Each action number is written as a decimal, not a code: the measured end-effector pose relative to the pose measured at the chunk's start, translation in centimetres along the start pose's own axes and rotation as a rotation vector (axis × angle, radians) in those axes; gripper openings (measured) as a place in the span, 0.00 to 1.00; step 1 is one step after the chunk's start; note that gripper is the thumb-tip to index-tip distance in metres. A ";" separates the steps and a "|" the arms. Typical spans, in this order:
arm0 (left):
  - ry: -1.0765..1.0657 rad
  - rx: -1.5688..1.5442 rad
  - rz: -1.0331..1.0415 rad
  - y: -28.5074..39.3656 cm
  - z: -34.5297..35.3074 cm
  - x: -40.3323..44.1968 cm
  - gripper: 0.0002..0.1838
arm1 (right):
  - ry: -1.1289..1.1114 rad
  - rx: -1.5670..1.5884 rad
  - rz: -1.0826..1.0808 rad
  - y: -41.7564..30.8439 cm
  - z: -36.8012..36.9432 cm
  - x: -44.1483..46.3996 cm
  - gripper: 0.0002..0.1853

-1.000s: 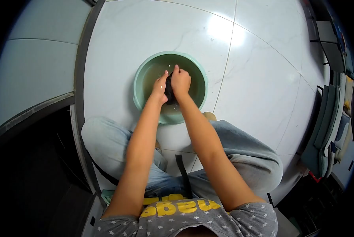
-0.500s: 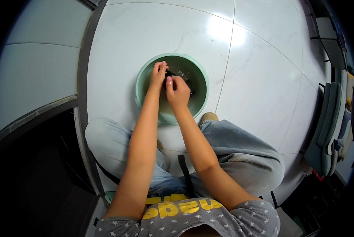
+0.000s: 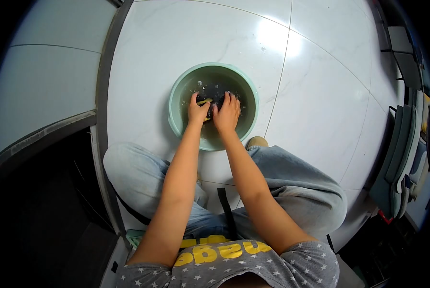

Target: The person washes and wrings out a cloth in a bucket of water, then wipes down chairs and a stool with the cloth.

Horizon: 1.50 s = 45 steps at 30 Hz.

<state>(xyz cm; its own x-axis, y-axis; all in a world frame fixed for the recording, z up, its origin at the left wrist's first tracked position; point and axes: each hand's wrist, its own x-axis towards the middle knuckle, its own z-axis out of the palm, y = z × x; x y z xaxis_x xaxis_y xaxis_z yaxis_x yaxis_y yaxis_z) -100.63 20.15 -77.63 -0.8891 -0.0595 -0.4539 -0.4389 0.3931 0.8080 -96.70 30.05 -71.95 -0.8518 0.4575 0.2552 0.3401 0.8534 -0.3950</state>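
A round green basin [image 3: 173,115] of murky water stands on the floor in front of me. Dark cloth [image 3: 216,92] with a yellow patch lies spread in the water under both hands. My left hand [image 3: 198,109] is at the left of the cloth, thumb and fingers apart beside the yellow part. To the right, my right hand [image 3: 228,113] rests on the dark cloth with its fingers spread. The fingertips of both hands are at the water, and the cloth's lower parts are hidden.
White tiled floor [image 3: 320,110] surrounds the basin. My bent legs [image 3: 301,192] lie on either side below it, with a shoe [image 3: 257,141] close to its lower right. A grey frame edge [image 3: 102,96] runs along the left. Dark green cushions [image 3: 395,158] are at the far right.
The dark cloth, bunched between my hands before, now lies spread in the water with yellow showing. Both hands have moved lower onto it and opened, the right one shifting slightly right.
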 end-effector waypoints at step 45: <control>-0.224 -1.072 -0.540 3.9 -0.3 0.1 0.13 | -0.200 0.517 0.390 -4.8 -1.1 3.5 0.14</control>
<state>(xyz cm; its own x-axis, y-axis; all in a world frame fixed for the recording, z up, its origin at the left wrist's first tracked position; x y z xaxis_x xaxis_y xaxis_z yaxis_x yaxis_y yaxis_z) -102.45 21.41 -74.46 -0.5633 0.2202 -0.7963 -0.7244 -0.5952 0.3478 -100.87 27.84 -68.21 -0.7796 0.6103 -0.1402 0.4454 0.3830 -0.8093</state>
